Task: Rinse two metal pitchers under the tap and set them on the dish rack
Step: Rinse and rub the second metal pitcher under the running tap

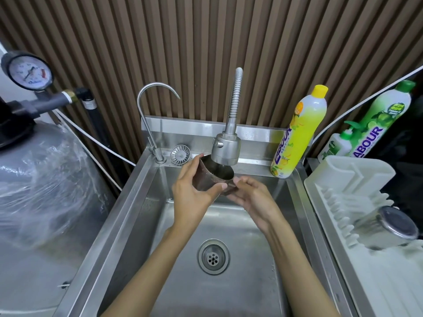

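Your left hand point(190, 192) curls its fingers round the pitcher point(206, 178) | right hand point(251, 197) fingers grip its lower end | pitcher tilted, mouth just under the tap point(226, 149) | second pitcher point(397, 223) on the dish rack point(338, 177), right of the tap

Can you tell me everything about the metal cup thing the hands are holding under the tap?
The pitcher is a small metal cup, dark and brownish outside, shiny inside. It is tilted, its open mouth facing up just beneath the tap's spray head, above the sink. The left hand grips its side and the right hand holds its lower end. A thin stream of water seems to run into it.
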A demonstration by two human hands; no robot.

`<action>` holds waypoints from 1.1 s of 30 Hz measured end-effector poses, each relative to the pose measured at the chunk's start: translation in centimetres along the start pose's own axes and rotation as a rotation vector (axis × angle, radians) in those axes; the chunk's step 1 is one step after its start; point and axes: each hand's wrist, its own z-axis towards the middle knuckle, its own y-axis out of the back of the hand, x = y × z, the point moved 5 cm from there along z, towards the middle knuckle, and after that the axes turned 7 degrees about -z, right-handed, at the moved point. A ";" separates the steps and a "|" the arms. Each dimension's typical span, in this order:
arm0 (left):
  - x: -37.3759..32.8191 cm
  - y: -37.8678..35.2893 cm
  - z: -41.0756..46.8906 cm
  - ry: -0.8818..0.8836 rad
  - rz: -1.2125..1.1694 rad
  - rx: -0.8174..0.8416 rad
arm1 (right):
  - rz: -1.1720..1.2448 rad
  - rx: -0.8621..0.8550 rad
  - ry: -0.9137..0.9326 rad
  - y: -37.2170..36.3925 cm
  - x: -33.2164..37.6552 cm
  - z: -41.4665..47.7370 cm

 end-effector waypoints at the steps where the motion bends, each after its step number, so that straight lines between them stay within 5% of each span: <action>1: -0.3 0.3 -0.2 0.004 0.042 -0.026 | -0.033 0.000 -0.016 -0.1 -0.2 -0.1; 9: 1.1 0.6 -0.7 0.259 0.089 0.090 | -0.463 -0.181 -0.017 1.8 1.5 -1.5; 16: 2.4 -1.9 -1.0 0.402 -0.351 0.293 | -0.849 -0.402 0.200 2.2 5.3 -3.3; 21: 1.6 -2.9 -0.9 0.278 -0.459 0.185 | -0.486 -0.320 0.245 1.9 4.7 -2.6; 27: -0.7 -1.4 -0.2 0.007 -0.072 0.018 | -0.137 -0.029 0.084 1.2 1.8 -0.4; 33: -0.7 0.8 -0.2 0.013 0.195 -0.047 | -0.286 -0.054 0.024 0.6 0.9 -0.8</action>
